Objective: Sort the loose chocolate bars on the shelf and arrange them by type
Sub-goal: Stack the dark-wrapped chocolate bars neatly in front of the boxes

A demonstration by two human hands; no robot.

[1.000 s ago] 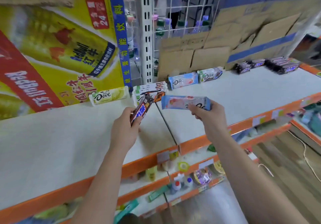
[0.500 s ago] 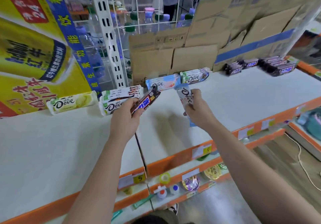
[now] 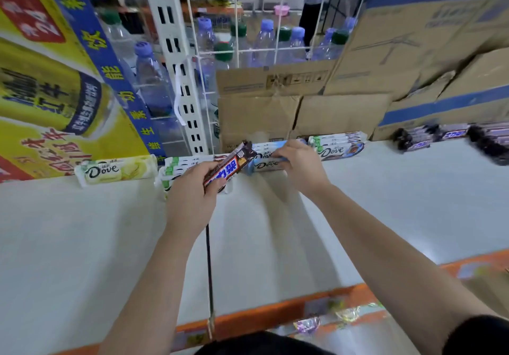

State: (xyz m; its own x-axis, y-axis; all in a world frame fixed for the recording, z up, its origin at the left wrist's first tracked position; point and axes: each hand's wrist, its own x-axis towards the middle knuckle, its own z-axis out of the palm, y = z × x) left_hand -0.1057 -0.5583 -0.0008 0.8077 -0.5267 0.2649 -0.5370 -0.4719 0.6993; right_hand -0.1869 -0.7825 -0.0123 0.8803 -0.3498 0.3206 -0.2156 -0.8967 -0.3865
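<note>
My left hand (image 3: pixel 192 189) grips a brown Snickers bar (image 3: pixel 228 168), tilted up to the right above the white shelf (image 3: pixel 110 244). My right hand (image 3: pixel 297 167) is closed on a light-blue Dove bar (image 3: pixel 265 163), pressed against a stack of the same kind at the shelf's back. Along the back also lie a yellow-green Dove bar (image 3: pixel 115 171), a stack of green-striped Dove bars (image 3: pixel 181 166) partly behind my left hand, and a green-and-dark Dove stack (image 3: pixel 340 145). Dark Snickers bars (image 3: pixel 440 137) sit in a blurred group at the far right.
Cardboard boxes (image 3: pixel 303 112) line the back of the shelf. A yellow and red drink carton (image 3: pixel 55 93) stands at the left. Water bottles (image 3: pixel 264 43) show behind a white wire grid and upright post (image 3: pixel 176 65). The orange shelf edge (image 3: pixel 275 308) runs along the front, with wrapped sweets below.
Both hands have reached toward the back of the shelf. My right hand has turned the light-blue Dove bar flat and brought it onto the matching stack. The camera has moved closer.
</note>
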